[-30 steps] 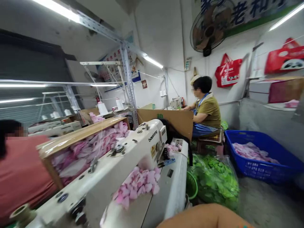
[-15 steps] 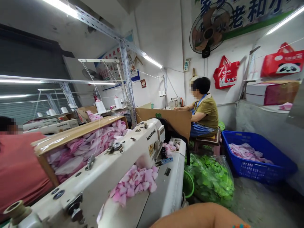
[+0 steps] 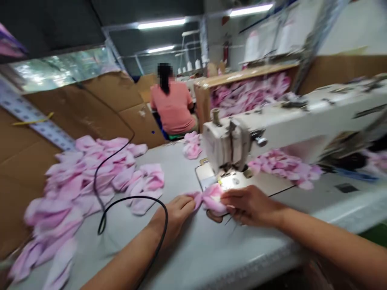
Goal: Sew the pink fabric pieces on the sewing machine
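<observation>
A pink and white fabric piece [image 3: 212, 198] lies under the front of the sewing machine [image 3: 222, 141], close to its needle area. My left hand [image 3: 177, 211] has its fingers closed on the left end of the piece. From the other side my right hand [image 3: 248, 205] pinches its right edge, fingertips bent in. Just right of the needle, a heap of pink petal-shaped pieces [image 3: 286, 166] rests on the machine bed. The picture is blurred, so the stitching cannot be made out.
Pink fabric pieces [image 3: 90, 173] pile up on the left of the table [image 3: 121, 245]. A black cable [image 3: 130, 197] loops over my left forearm. Behind the machine stands a cardboard box [image 3: 203, 104] of pink pieces. A person in a coral shirt [image 3: 172, 106] sits beyond.
The view has swung left and down, from the room with a fan and another seated worker to the needle end of the machine. Both my hands now show, holding the pink fabric.
</observation>
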### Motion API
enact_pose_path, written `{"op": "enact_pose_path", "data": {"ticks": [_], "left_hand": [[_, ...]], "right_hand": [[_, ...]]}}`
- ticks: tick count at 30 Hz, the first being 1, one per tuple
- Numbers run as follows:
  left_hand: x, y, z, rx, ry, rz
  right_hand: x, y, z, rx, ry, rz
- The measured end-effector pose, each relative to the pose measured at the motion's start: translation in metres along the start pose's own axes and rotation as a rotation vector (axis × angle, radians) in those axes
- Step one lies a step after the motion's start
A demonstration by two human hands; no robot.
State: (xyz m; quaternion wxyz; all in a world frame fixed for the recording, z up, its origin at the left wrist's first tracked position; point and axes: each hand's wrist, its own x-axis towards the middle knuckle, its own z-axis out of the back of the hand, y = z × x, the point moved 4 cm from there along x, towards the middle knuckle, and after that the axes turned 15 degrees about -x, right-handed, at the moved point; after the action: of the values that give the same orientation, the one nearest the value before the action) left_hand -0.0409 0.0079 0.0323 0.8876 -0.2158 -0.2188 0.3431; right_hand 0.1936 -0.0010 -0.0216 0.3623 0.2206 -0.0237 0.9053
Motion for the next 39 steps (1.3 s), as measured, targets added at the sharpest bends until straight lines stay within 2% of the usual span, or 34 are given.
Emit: {"op": "enact_pose_path", "data": {"ticks": [3,5,11,18,27,30,32,34,37,39], "left_hand": [[-0.003,0.02,-0.018,0.085,0.11,-0.054],[0.001,0.023,-0.023,0.143,0.095,-0.077],[0.013,0.014,-0.023,0.279,0.012,-0.098],[0.022,0.024,-0.022,0.385,-0.021,-0.092],[0.023,0.023,-0.017,0.219,-0.056,-0.247],[0.02,0.012,-0.008,0.147,-0.162,-0.222],[0.021,-0.005,0.0,0.094,-0.235,-0.222],[0.026,-0.026,0.003,-0.01,-0.267,-0.299],[0.036,-0.049,-0.01,-0.036,-0.159,-0.438],[0.043,-0.049,-0.025,0.054,-0.053,-0.449]], "right_hand": [[-0.006,0.002,0.004,-0.009,-0.09,0.016],[-0.009,0.004,0.004,-0.011,-0.094,0.024],[-0.012,0.003,0.004,-0.008,-0.085,0.008],[-0.01,0.005,0.006,-0.03,-0.088,0.017],[-0.011,0.005,0.008,-0.024,-0.07,0.028],[-0.011,0.004,0.007,-0.008,-0.055,0.03],[-0.009,0.005,0.007,-0.003,-0.044,0.037],[-0.006,0.007,0.009,0.002,-0.01,0.047],[0.001,0.008,0.013,-0.013,0.091,0.068],[0.006,0.007,0.017,-0.011,0.142,0.086]]}}
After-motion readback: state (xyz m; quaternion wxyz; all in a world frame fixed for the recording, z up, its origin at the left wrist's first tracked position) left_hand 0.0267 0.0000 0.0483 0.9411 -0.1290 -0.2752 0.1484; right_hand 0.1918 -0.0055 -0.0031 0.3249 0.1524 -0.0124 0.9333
